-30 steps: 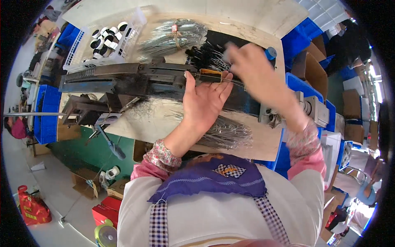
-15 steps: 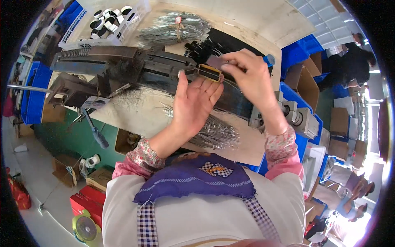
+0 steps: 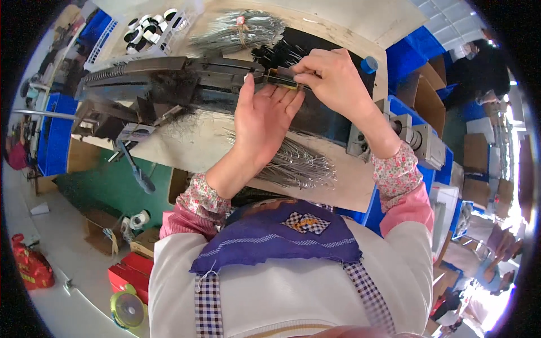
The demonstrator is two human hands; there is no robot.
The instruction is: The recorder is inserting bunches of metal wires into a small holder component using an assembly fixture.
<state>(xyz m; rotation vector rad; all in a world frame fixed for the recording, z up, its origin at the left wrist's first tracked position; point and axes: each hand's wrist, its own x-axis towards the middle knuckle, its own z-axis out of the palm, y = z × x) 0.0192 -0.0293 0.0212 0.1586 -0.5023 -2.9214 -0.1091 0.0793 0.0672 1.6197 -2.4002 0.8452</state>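
Pale wooden bench [image 3: 360,22] across the top, edge bending with the lens. White crate [image 3: 147,31] of black-and-white rolls at its far left corner. Blue bins [image 3: 53,132] stacked left of the bench, more blue bins [image 3: 408,53] on the right with brown cartons [image 3: 428,98] among them. Green floor patch [image 3: 107,188] below the bench edge, pale grey floor [image 3: 51,265] further out. Red bag [image 3: 31,265] down at lower left, red box [image 3: 132,273] and a yellow-green round thing [image 3: 128,310] close by. Hard bright glare at the right rim, cartons [image 3: 479,169] piled there, people blurred behind.
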